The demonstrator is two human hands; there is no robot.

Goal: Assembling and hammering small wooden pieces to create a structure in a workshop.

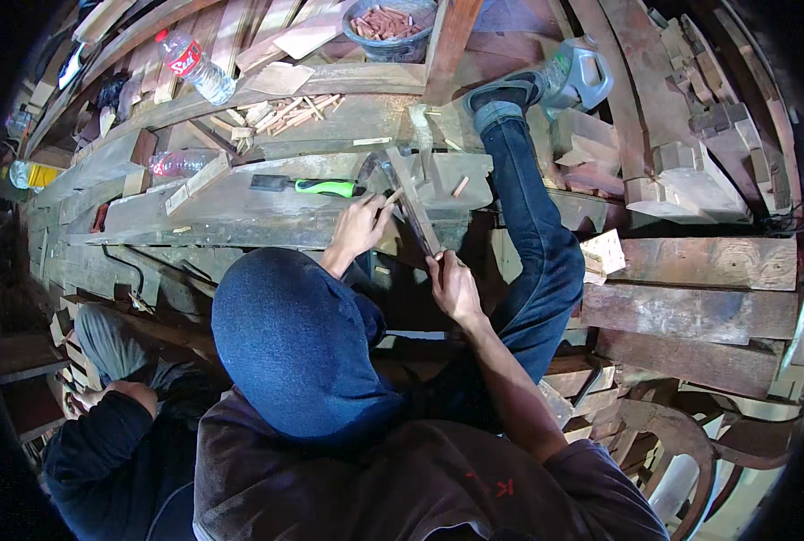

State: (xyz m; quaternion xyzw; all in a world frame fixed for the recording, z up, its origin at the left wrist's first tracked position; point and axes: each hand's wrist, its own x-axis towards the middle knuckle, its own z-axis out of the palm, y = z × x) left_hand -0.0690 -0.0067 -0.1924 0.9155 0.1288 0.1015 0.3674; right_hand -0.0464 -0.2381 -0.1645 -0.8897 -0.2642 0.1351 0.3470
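My right hand (457,287) is closed around the lower end of a hammer's flat wooden handle (413,200). Its dark head (372,166) lies at the far end, over a thick plank (284,206). To its left, my left hand (358,231) pinches a small wooden peg (394,197) close beside the handle. A chisel with a bright green grip (325,187) rests on the plank just beyond my left hand. Past the hammer there is another tool with a pale, worn head (420,128); its kind is unclear.
A pile of wooden sticks (284,114) lies beyond the plank. Farther off stand a bucket of pegs (385,25), a red-labelled bottle (196,68) and a light-blue jug (580,77). Stacked timber (699,311) fills the right. Another person (118,433) sits at lower left.
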